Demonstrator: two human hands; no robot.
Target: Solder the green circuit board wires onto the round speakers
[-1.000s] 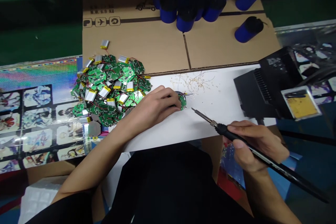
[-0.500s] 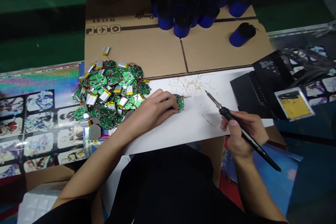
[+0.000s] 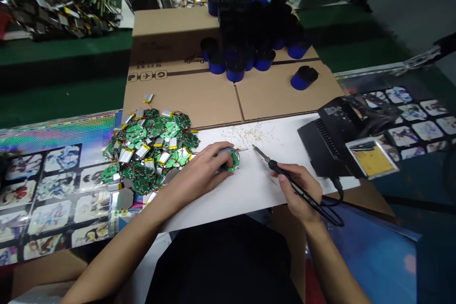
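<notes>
My left hand (image 3: 208, 167) rests on the white work surface (image 3: 249, 190), its fingers curled around the edge of a round green circuit board (image 3: 234, 161). A thin wire with a light tip (image 3: 242, 149) sticks out to the right of that board. In my right hand (image 3: 301, 191) is a soldering iron (image 3: 275, 166), held like a pen. Its metal tip points up and left, just apart from the wire end. Left of my left hand lies a heap of green circuit boards (image 3: 142, 171) with small silver battery packs on red wires.
Wire clippings (image 3: 249, 133) lie scattered behind the board. A black soldering station (image 3: 317, 140) and a yellow sponge tray (image 3: 374, 159) stand to the right. Several blue-and-black cylinders (image 3: 235, 70) stand on cardboard (image 3: 185, 99) at the back. The iron's cable (image 3: 333, 213) loops at right.
The view has tilted up, showing more of the background. My right hand has brought the soldering iron closer to the board and wire. My left hand still holds the board.
</notes>
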